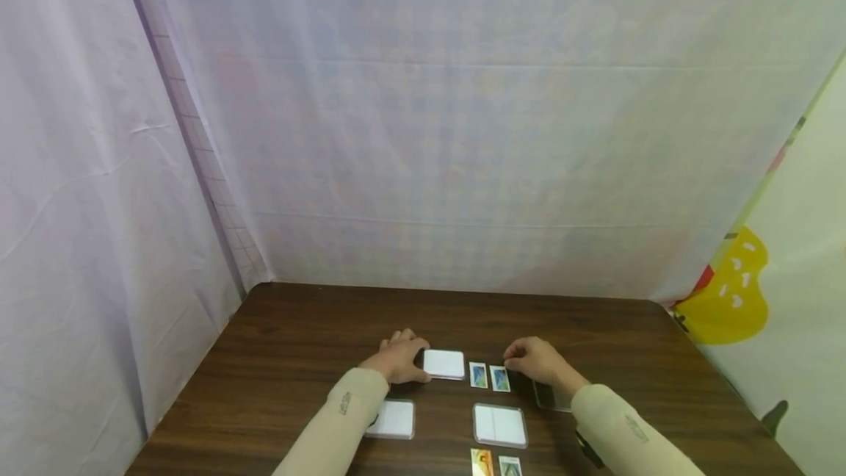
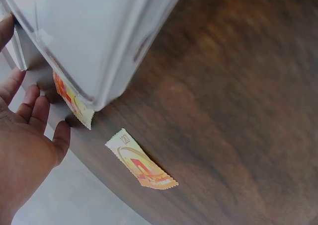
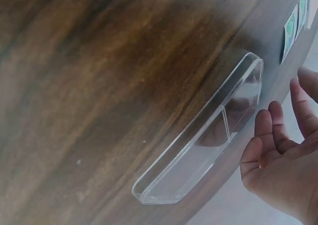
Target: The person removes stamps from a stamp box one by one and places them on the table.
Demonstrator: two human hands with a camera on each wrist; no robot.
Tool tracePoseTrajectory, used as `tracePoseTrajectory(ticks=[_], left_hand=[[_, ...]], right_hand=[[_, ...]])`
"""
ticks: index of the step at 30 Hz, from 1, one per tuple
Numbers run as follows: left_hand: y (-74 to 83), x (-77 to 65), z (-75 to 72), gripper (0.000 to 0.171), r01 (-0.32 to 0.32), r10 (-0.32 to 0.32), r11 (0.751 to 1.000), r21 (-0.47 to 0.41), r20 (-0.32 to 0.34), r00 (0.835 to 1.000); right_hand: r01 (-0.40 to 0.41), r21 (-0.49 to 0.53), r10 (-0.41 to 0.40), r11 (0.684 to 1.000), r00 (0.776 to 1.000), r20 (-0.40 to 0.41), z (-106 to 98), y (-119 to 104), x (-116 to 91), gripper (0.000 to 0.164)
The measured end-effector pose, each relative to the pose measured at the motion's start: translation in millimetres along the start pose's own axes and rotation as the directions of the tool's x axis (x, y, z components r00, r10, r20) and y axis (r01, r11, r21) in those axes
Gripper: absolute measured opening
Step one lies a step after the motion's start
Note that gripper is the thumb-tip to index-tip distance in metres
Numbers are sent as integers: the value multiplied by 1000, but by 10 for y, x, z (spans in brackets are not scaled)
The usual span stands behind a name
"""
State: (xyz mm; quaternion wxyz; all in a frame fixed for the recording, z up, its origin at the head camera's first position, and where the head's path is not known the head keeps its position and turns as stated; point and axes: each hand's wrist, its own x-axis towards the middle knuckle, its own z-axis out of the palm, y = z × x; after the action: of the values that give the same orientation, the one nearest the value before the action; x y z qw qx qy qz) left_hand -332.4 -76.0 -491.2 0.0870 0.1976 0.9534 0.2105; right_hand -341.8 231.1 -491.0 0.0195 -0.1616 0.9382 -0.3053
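My left hand [image 1: 399, 360] rests at the left side of a white-topped clear case [image 1: 444, 363], thumb and index finger spread at its edge; its fingers [image 2: 39, 111] look fairly straight in the left wrist view. Right of that case lie two blue-green stamps [image 1: 479, 375], side by side. My right hand [image 1: 540, 362] hovers by the right stamp [image 1: 500, 379], thumb and index finger close together near its upper edge. In the right wrist view, the other fingers [image 3: 266, 125] are loosely bent; I see nothing held there, though the fingertips are partly cut off.
A clear lid or tray [image 3: 198, 150] lies under the right forearm. Nearer are a left case [image 1: 395, 419], a middle case [image 1: 500, 425], an orange stamp [image 1: 482, 463] and a greenish stamp [image 1: 510, 466]. Two orange stamps lie by the left case, one [image 2: 141, 163] fully visible. Curtains border the wooden table [image 1: 317, 322].
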Motion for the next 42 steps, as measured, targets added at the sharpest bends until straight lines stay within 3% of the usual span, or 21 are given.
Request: tracePoseTrajectory(ticks=[15, 27, 42], left_hand=[[3, 15, 2, 60, 1, 0, 1000, 19, -1, 1000], [-6, 57, -21, 64, -1, 0, 999, 48, 17, 1000], [-16, 66, -112, 60, -27, 27, 1000, -10, -20, 999]], right_hand=[[-19, 34, 19, 999, 1000, -7, -26, -17, -51, 9], [20, 25, -19, 999, 1000, -23, -111, 112, -88, 20], [27, -26, -28, 999, 999, -26, -295, 345, -246, 34]])
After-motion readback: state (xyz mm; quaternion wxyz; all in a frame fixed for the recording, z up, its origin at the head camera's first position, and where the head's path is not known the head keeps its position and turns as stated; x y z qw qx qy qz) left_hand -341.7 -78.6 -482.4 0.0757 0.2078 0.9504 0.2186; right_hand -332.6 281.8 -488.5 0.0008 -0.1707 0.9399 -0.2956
